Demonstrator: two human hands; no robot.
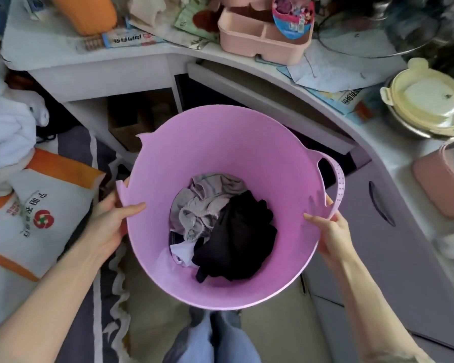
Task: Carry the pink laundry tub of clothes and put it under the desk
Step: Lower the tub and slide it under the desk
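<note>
The pink laundry tub [220,142] hangs in the air in front of me, above my legs. Grey, black and white clothes [220,226] lie at its bottom. My left hand [110,221] grips the tub's left rim, thumb inside. At the right rim, my right hand [330,237] holds the tub by the lower end of its loop handle. The white curved desk [147,66] stands just beyond the tub, and a dark opening under the desk [194,93] shows behind the tub's far rim.
The desk top holds a pink organiser box [262,40], papers, a lidded steel bowl [427,106] and a pink box [446,184]. A cabinet door with a handle [380,203] is at the right. White bedding [8,121] and an orange-white bag [34,218] lie at the left.
</note>
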